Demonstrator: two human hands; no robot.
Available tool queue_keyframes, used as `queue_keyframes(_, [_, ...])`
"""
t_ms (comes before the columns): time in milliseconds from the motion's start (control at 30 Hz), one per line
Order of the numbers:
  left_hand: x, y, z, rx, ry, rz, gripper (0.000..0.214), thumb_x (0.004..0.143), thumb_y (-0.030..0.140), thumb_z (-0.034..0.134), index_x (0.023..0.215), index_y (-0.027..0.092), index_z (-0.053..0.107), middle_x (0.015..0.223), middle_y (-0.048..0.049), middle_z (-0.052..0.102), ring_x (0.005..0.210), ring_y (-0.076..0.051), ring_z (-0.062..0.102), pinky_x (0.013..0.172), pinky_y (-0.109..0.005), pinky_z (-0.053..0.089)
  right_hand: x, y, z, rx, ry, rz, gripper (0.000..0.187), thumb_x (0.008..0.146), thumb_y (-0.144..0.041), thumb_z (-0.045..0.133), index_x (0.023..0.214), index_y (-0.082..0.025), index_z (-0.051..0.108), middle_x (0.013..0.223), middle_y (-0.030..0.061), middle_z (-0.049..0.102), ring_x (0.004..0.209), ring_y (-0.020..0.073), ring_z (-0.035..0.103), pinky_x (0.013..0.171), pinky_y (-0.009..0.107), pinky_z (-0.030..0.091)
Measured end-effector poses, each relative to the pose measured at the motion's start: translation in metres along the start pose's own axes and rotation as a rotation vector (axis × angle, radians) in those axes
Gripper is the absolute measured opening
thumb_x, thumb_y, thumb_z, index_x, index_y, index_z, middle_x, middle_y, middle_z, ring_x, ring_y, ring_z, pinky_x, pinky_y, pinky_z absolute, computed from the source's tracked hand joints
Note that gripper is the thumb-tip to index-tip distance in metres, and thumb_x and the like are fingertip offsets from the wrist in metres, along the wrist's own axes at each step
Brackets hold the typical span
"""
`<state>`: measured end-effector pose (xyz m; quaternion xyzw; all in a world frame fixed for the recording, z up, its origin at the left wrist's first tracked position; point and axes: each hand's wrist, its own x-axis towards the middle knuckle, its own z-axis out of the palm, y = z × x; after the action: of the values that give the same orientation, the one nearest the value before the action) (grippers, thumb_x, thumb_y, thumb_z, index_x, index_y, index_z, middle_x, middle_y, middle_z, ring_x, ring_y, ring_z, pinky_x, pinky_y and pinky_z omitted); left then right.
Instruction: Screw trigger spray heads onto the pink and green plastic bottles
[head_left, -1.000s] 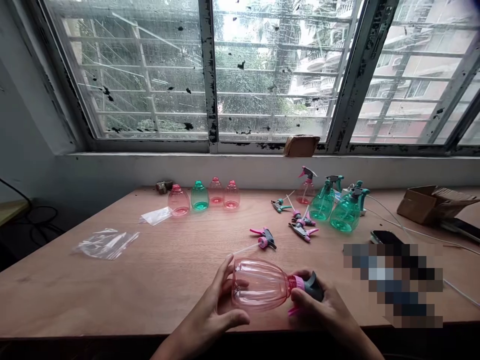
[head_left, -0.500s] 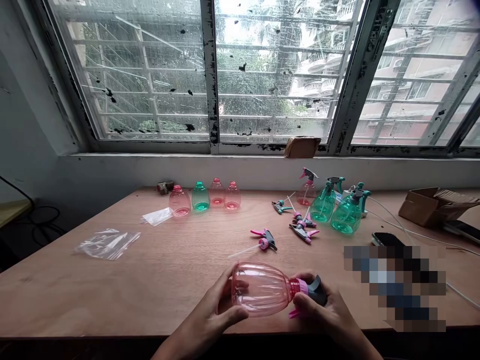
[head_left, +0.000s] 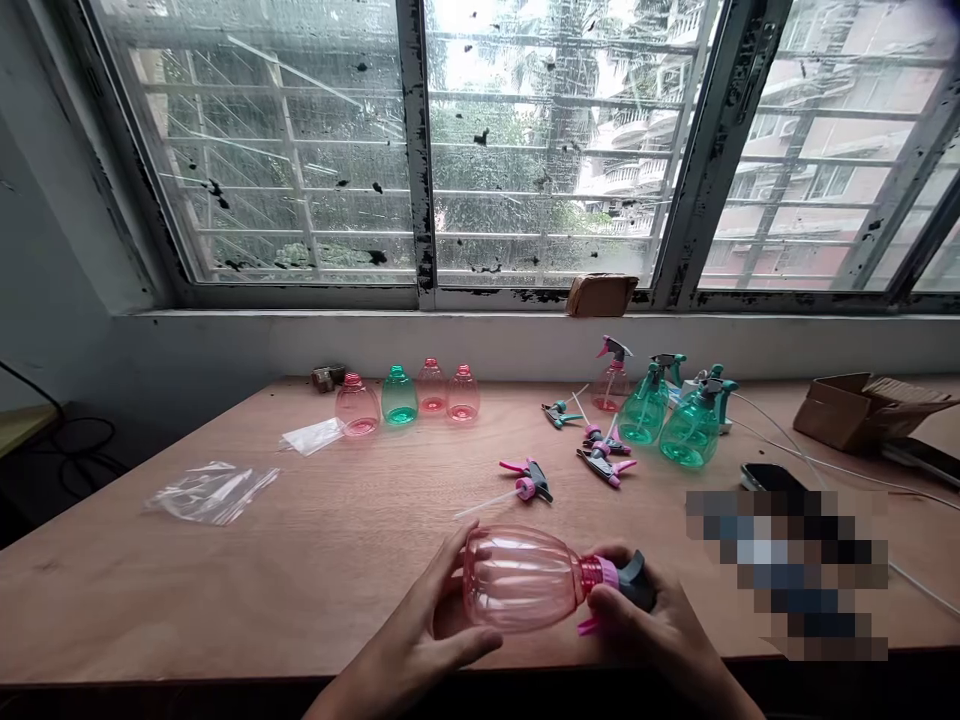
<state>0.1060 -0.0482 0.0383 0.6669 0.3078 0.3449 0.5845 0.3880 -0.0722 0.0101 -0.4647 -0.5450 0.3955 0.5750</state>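
While the right hand (head_left: 654, 622) is clamped on the spray head (head_left: 637, 582) at the neck of a pink bottle (head_left: 529, 580), the left hand (head_left: 427, 628) cups the bottle's base, holding it on its side over the near part of the table (head_left: 315, 570). Just beyond it rests a loose sprayer (head_left: 536, 480); farther back on the left stand four open bottles (head_left: 358, 408).

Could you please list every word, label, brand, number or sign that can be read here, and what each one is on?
None: no text can be read anywhere.
Pink spray bottle in the right hand: no lettering visible.
Cardboard box and clear plastic bag: no legible print.
Pixelated patch: whatever it covers is hidden, so unreadable.
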Motion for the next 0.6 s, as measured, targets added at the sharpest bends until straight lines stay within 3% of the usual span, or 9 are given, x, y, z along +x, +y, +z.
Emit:
queue_keyframes(100, [0.0007, 0.0009, 0.0007, 0.055, -0.001, 0.066, 0.087, 0.088, 0.03, 0.075, 0.155, 0.04, 0.02, 0.166, -0.0039, 0.027, 0.15, -0.03, 0.028, 0.125, -0.049, 0.017, -0.0001, 0.0, 0.0004, 0.006, -0.008, 0.007, 0.03, 0.074, -0.042, 0.08, 0.091, -0.018, 0.074, 0.07, 0.0005, 0.069, 0.062, 0.0193, 0.062, 0.056, 0.027, 0.049])
queue_keyframes(200, [0.0013, -0.0002, 0.0001, 0.025, -0.01, 0.037, 0.097, 0.084, 0.033, 0.079, 0.157, 0.037, 0.015, 0.166, -0.0073, 0.025, 0.152, -0.033, 0.025, 0.125, -0.054, 0.011, -0.0002, 0.0008, 0.0003, 0.0, -0.004, 0.007, 0.032, 0.073, -0.043, 0.081, 0.091, -0.017, 0.074, 0.071, 0.0014, 0.07, 0.063, 0.0198, 0.062, 0.057, 0.028, 0.049])
queue_keyframes(333, [0.0021, 0.0002, -0.0002, -0.022, -0.004, -0.016, 0.084, 0.088, 0.039, 0.073, 0.156, 0.031, 0.024, 0.167, -0.0082, 0.024, 0.154, -0.032, 0.018, 0.126, -0.053, 0.013, 0.0001, 0.0014, -0.0003, -0.027, 0.002, -0.012, 0.032, 0.073, -0.043, 0.081, 0.09, -0.017, 0.074, 0.07, 0.0016, 0.07, 0.062, 0.0197, 0.062, 0.057, 0.029, 0.048])
queue_keyframes(433, [0.0029, 0.001, 0.0005, 0.005, -0.003, 0.022, 0.081, 0.089, 0.033, 0.073, 0.154, 0.035, 0.026, 0.167, -0.0056, 0.025, 0.153, -0.03, 0.022, 0.126, -0.05, 0.016, 0.0003, 0.0003, 0.0001, -0.018, 0.003, -0.005, 0.033, 0.073, -0.045, 0.08, 0.09, -0.017, 0.074, 0.07, 0.0022, 0.07, 0.061, 0.0202, 0.062, 0.056, 0.029, 0.049])
queue_keyframes(600, [0.0024, 0.0, 0.0005, 0.018, -0.008, 0.029, 0.096, 0.084, 0.031, 0.079, 0.155, 0.04, 0.016, 0.165, -0.0064, 0.03, 0.147, -0.031, 0.035, 0.124, -0.051, 0.019, -0.0003, -0.0007, 0.0015, -0.032, 0.018, 0.007, 0.036, 0.072, -0.048, 0.08, 0.088, -0.017, 0.074, 0.07, 0.0023, 0.07, 0.061, 0.0211, 0.062, 0.056, 0.03, 0.05])
